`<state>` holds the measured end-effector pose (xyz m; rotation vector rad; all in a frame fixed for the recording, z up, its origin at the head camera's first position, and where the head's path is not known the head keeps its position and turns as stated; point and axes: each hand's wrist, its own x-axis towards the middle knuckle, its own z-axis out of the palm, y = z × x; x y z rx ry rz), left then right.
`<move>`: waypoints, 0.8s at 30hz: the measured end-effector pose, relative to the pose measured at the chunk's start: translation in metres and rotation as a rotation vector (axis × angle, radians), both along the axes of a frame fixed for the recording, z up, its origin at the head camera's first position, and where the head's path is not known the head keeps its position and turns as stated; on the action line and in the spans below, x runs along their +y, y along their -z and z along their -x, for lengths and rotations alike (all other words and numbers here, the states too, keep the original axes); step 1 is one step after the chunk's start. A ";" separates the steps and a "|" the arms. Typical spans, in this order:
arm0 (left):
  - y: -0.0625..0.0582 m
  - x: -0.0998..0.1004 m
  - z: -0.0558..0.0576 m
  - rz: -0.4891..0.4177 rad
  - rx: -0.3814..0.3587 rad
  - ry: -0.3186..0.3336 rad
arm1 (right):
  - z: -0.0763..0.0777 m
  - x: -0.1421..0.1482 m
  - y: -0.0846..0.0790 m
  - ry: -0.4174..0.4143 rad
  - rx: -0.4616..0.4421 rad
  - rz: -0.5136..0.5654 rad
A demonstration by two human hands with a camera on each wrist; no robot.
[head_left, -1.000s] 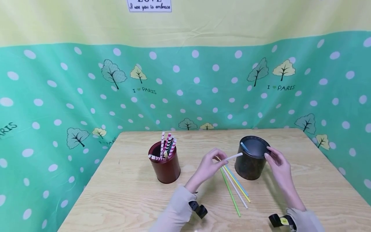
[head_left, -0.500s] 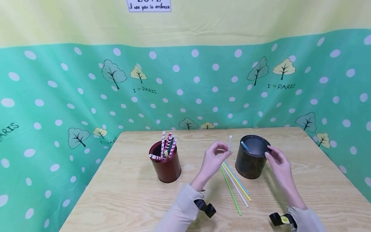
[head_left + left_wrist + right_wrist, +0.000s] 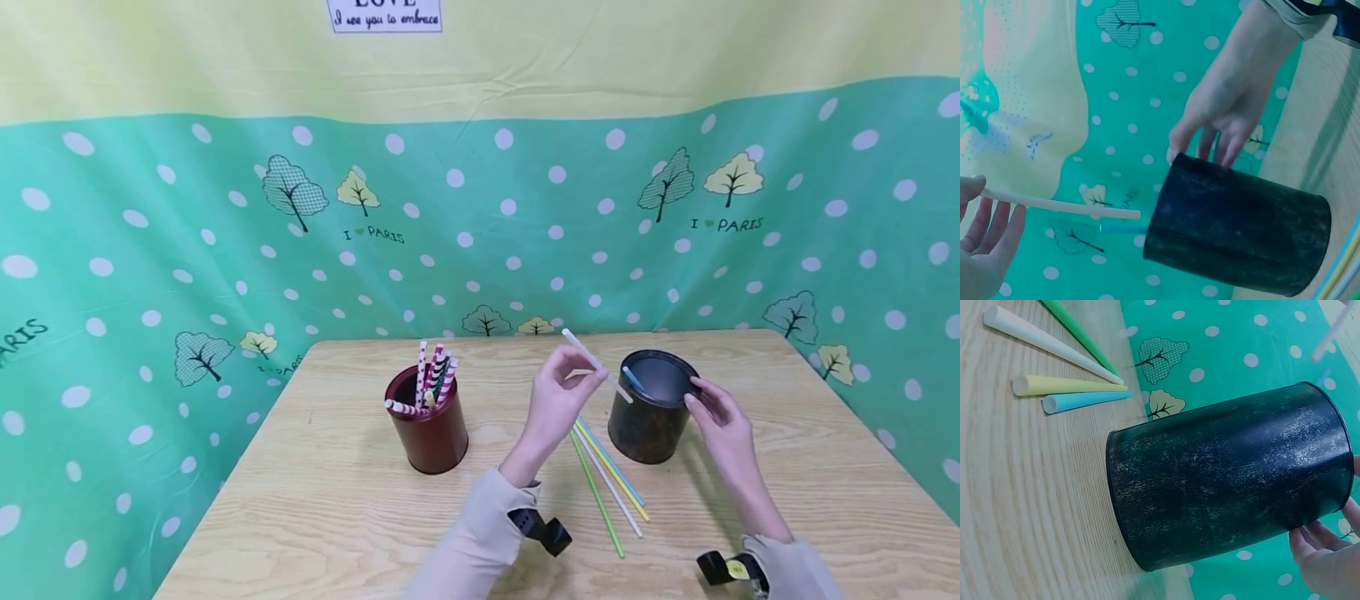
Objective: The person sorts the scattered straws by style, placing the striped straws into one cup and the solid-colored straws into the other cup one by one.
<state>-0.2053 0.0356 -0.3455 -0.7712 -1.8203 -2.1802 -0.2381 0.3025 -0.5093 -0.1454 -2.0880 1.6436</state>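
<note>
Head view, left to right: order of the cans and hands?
Dark red can → left hand → black can → right hand.

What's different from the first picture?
The left hand moved slightly up the head view, swinging its white straw from nearly level, through upright, to slanting down toward the black can. Nothing was let go. The right hand on that can, the red can and loose straws stayed put.
</note>
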 end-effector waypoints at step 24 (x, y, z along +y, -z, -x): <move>0.021 0.034 0.015 -0.070 0.097 -0.100 | -0.001 0.000 0.000 -0.010 0.004 0.006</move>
